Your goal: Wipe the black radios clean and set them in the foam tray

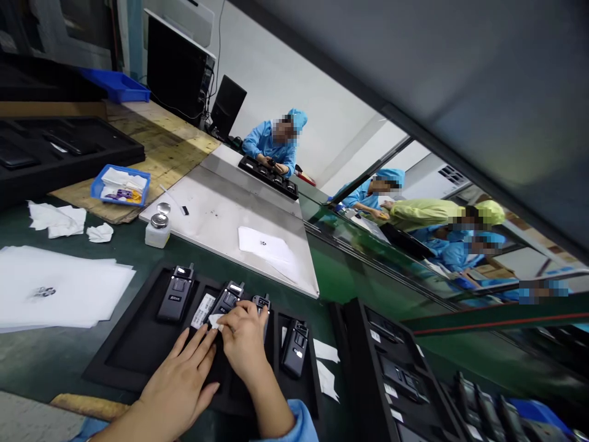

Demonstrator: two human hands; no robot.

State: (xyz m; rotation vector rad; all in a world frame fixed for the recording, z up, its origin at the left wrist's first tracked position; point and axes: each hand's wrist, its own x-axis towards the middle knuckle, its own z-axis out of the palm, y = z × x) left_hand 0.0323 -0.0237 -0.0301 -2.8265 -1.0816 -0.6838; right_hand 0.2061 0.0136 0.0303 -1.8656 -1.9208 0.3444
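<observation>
A black foam tray [129,344] lies before me with several black handheld two-way radios in its slots. My right hand [246,337] pinches a small piece of white tissue [215,321] against the lower part of one radio [229,296]. Fingers stretched out, my left hand [184,374] lies flat by that radio's lower end, its fingertips close to the tissue. One radio [176,294] sits to the left. Another radio [261,304] is partly hidden behind my right hand, and a further radio [296,348] lies to the right. A white label [202,310] shows beside the middle radio.
White sheets [55,288], crumpled tissues [57,219] and a dispenser bottle [157,230] stand to the left. A blue bin [120,185] holds tissues and packets. Another foam tray with radios [402,374] is at the right. Co-workers in blue and yellow sit farther off.
</observation>
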